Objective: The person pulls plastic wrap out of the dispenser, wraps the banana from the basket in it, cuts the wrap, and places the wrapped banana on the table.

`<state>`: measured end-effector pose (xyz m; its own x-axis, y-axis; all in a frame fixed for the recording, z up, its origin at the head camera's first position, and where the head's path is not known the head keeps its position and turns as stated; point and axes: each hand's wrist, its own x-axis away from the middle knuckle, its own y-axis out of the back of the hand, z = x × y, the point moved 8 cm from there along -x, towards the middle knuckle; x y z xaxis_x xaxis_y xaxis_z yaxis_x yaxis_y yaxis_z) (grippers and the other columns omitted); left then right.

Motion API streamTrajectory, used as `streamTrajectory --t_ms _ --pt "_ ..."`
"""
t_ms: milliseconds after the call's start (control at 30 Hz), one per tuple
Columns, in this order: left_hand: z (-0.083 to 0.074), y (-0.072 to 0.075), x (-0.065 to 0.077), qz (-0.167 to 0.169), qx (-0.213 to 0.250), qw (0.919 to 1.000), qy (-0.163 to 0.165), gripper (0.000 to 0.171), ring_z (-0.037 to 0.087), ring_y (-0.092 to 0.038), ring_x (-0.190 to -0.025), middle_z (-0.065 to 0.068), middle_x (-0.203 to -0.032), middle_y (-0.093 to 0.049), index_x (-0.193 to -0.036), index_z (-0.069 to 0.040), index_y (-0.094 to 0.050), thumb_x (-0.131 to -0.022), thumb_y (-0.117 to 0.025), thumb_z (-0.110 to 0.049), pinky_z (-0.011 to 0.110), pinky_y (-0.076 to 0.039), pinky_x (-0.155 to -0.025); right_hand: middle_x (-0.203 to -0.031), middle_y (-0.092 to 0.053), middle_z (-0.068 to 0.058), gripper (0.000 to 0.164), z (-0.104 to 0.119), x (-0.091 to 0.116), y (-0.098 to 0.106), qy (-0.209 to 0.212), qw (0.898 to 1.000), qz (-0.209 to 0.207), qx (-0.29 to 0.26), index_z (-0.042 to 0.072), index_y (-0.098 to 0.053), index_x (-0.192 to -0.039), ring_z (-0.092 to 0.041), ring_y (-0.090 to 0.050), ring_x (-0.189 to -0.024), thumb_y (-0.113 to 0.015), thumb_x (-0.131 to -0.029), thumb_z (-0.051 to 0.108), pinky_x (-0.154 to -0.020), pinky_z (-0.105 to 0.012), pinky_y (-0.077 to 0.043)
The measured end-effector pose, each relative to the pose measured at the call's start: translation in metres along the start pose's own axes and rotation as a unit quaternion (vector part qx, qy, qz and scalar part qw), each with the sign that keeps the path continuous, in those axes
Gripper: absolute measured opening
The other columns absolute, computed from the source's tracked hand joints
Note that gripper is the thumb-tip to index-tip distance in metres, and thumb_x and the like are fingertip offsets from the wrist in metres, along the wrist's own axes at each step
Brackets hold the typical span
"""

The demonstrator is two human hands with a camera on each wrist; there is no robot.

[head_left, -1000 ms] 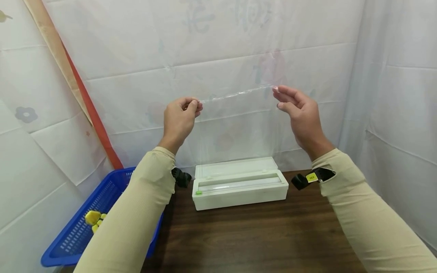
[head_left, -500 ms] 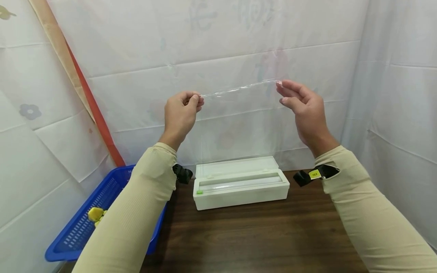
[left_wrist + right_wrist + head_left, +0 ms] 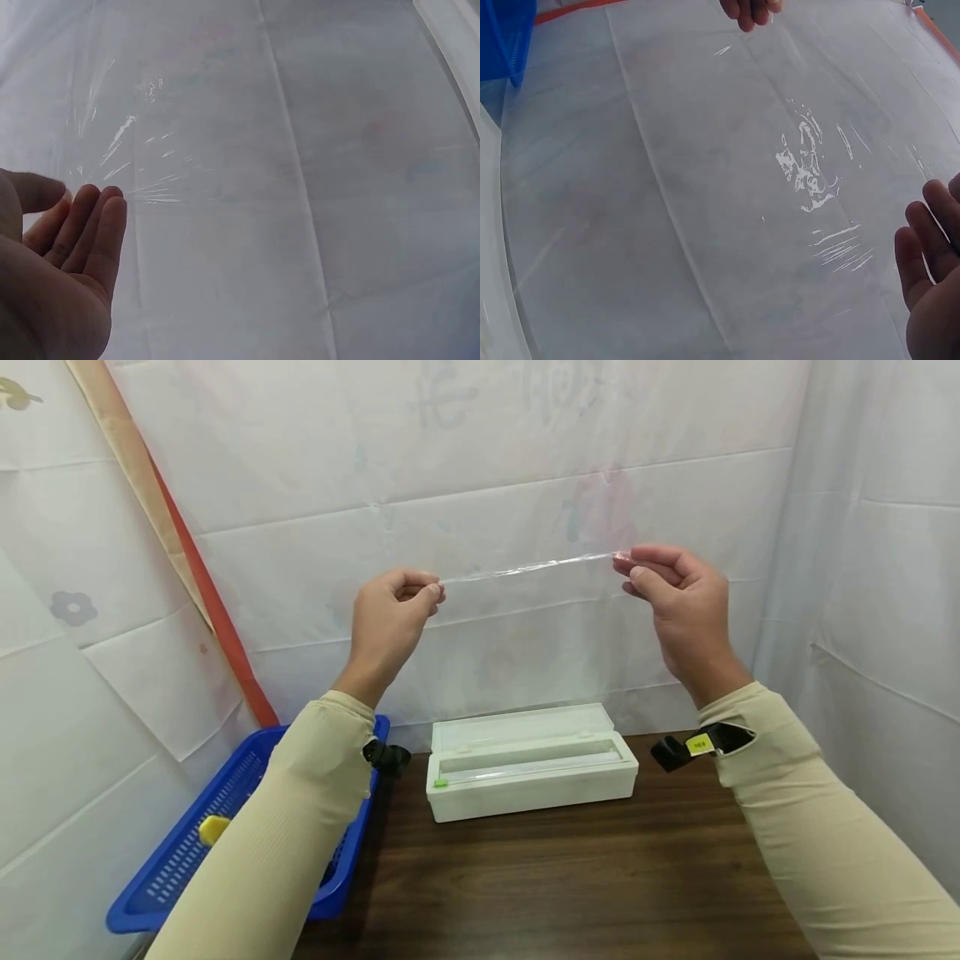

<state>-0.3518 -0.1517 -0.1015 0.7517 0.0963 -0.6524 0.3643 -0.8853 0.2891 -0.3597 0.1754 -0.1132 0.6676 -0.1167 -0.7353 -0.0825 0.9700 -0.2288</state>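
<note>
A clear sheet of cling film [image 3: 525, 567] hangs stretched between my two raised hands, its top edge showing as a shiny line. My left hand [image 3: 393, 618] pinches one upper corner between thumb and fingers. At the other corner, my right hand [image 3: 686, 597] pinches the film with thumb and fingertips, a bit higher than the left. Glossy creases run out from the fingertips in both wrist views, where the cling film [image 3: 810, 172] spreads wide. Below stands a white cling film box [image 3: 532, 797] with its lid [image 3: 525, 727] tipped back, a roll inside and a green slider [image 3: 441, 783] at its left end.
The box rests on a dark wooden table [image 3: 555, 885]. To the left, partly behind my left sleeve, is a blue plastic basket [image 3: 142, 918] with a yellow item [image 3: 213, 829] in it. White curtains [image 3: 315, 460] close off the back and sides.
Both hands rose slightly, then came down a little. They have drawn somewhat farther apart, so the film edge is longer and straighter. My right thumb has closed toward the fingertips.
</note>
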Motion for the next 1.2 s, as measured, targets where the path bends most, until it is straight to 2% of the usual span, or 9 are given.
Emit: streamTrajectory --t_ms 100,233,367,467,567,667,900,1067,1200 --pt "-0.004 0.003 0.007 0.013 -0.015 0.9996 -0.019 0.013 0.017 -0.065 -0.085 0.007 -0.094 -0.071 -0.101 -0.006 -0.072 -0.094 -0.069 -0.017 0.029 -0.051 -0.075 -0.106 -0.072 -0.017 0.021 -0.001 0.003 0.003 -0.001 1.000 -0.008 0.010 -0.007 -0.067 -0.112 -0.027 -0.069 -0.102 -0.070 -0.093 0.003 -0.088 -0.029 -0.055" --pt "-0.011 0.005 0.020 0.032 -0.044 0.9966 -0.061 0.011 0.019 -0.061 -0.079 0.007 -0.088 -0.068 -0.097 -0.005 -0.073 -0.094 -0.071 -0.016 0.030 -0.048 -0.070 -0.099 -0.073 -0.017 0.020 -0.004 0.009 0.006 -0.010 1.000 -0.009 0.003 -0.008 -0.067 -0.107 -0.026 -0.071 -0.094 -0.072 -0.092 0.004 -0.083 -0.029 -0.057" --pt "-0.014 0.007 0.038 0.050 -0.061 0.9933 -0.084 0.012 0.017 -0.060 -0.088 0.006 -0.096 -0.065 -0.097 -0.005 -0.073 -0.095 -0.070 -0.016 0.033 -0.051 -0.080 -0.092 -0.072 -0.018 0.017 -0.004 0.019 0.010 -0.014 1.000 -0.003 -0.019 -0.010 -0.066 -0.103 -0.026 -0.071 -0.086 -0.072 -0.091 0.001 -0.078 -0.030 -0.058" --pt "-0.015 0.009 0.051 0.069 -0.054 0.9931 -0.078 0.013 0.015 -0.062 -0.099 0.004 -0.105 -0.067 -0.099 -0.006 -0.071 -0.096 -0.069 -0.018 0.035 -0.052 -0.089 -0.089 -0.072 -0.019 0.019 0.000 0.025 0.011 -0.007 0.999 0.013 -0.037 -0.015 -0.064 -0.103 -0.027 -0.071 -0.082 -0.071 -0.090 -0.003 -0.076 -0.031 -0.059" --pt "-0.016 0.011 0.063 0.088 -0.042 0.9927 -0.071 0.013 0.016 -0.064 -0.091 0.004 -0.102 -0.071 -0.100 -0.006 -0.070 -0.097 -0.068 -0.019 0.032 -0.053 -0.079 -0.086 -0.072 -0.020 0.020 0.004 0.032 0.010 0.002 0.998 0.029 -0.064 -0.020 -0.060 -0.102 -0.028 -0.071 -0.079 -0.070 -0.089 -0.007 -0.073 -0.032 -0.059" --pt "-0.019 0.013 0.073 0.099 -0.038 0.9917 -0.073 0.013 0.017 -0.062 -0.080 0.003 -0.093 -0.071 -0.101 -0.008 -0.070 -0.097 -0.069 -0.020 0.029 -0.050 -0.068 -0.084 -0.071 -0.020 0.016 0.009 0.038 0.009 0.009 0.996 0.038 -0.080 -0.021 -0.060 -0.100 -0.028 -0.071 -0.077 -0.067 -0.089 -0.011 -0.072 -0.032 -0.059" --pt "-0.019 0.013 0.091 0.114 -0.010 0.9907 -0.074 0.011 0.016 -0.064 -0.082 0.005 -0.092 -0.069 -0.104 -0.004 -0.070 -0.095 -0.069 -0.010 0.026 -0.052 -0.068 -0.081 -0.072 -0.020 0.006 0.008 0.056 0.013 -0.006 0.997 0.038 -0.072 -0.015 -0.065 -0.095 -0.025 -0.072 -0.073 -0.064 -0.089 -0.015 -0.069 -0.032 -0.059" --pt "-0.010 0.007 0.109 0.155 -0.003 0.9870 -0.043 0.018 0.018 -0.064 -0.082 0.006 -0.092 -0.069 -0.112 -0.005 -0.073 -0.095 -0.069 -0.011 0.026 -0.052 -0.067 -0.081 -0.071 -0.020 0.006 0.002 0.074 0.015 -0.019 0.997 0.052 -0.061 -0.016 -0.065 -0.096 -0.025 -0.072 -0.074 -0.061 -0.091 -0.016 -0.068 -0.032 -0.059" --pt "0.000 0.002 0.132 0.187 -0.006 0.9823 -0.006 0.020 0.018 -0.064 -0.084 0.002 -0.094 -0.068 -0.113 -0.014 -0.075 -0.097 -0.069 -0.024 0.029 -0.052 -0.070 -0.082 -0.071 -0.020 0.009 0.000 0.090 0.016 -0.024 0.996 0.071 -0.057 -0.017 -0.064 -0.097 -0.025 -0.071 -0.074 -0.058 -0.091 -0.019 -0.068 -0.032 -0.059"
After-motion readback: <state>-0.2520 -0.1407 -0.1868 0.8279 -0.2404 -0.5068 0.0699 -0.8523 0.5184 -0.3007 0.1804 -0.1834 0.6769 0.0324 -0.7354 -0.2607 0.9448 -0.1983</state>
